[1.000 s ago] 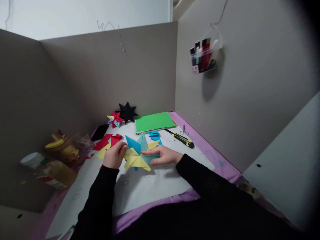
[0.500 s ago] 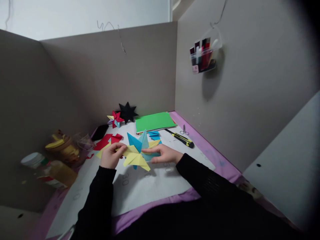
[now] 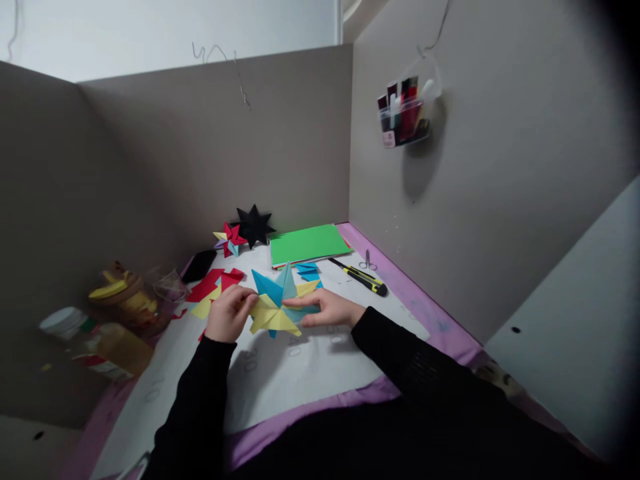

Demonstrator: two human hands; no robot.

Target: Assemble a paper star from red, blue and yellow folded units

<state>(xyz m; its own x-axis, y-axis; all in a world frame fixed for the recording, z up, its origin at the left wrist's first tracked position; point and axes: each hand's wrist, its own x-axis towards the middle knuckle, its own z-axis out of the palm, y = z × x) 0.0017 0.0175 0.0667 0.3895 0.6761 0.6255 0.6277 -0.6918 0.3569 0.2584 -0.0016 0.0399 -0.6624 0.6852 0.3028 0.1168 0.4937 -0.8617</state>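
Note:
A folded paper star [image 3: 273, 316] with yellow, blue and pale blue points is held between my two hands above the white sheet. My left hand [image 3: 230, 313] pinches a yellow part at the star's left side, thumb against the fingers. From the right, my right hand [image 3: 327, 309] grips the star, its index finger stretched across the front near the centre and its thumb lower down. The fingers behind the paper are hidden. Behind the star lie blue folded pieces [image 3: 307, 270], and to its left are red paper pieces [image 3: 206, 285].
Green paper [image 3: 311, 244] tops a stack at the back, near a black star [image 3: 255, 225] and a small multicoloured star [image 3: 231, 240]. A cutter [image 3: 361, 277] and scissors [image 3: 368, 261] lie right. Bottles [image 3: 123, 347] and a phone [image 3: 199, 266] are left. A clear basket [image 3: 405, 120] hangs on the wall.
My left hand has moved slightly right, closer to the star's centre, and less of the yellow part shows beside its fingers. My right hand has stayed nearly in place.

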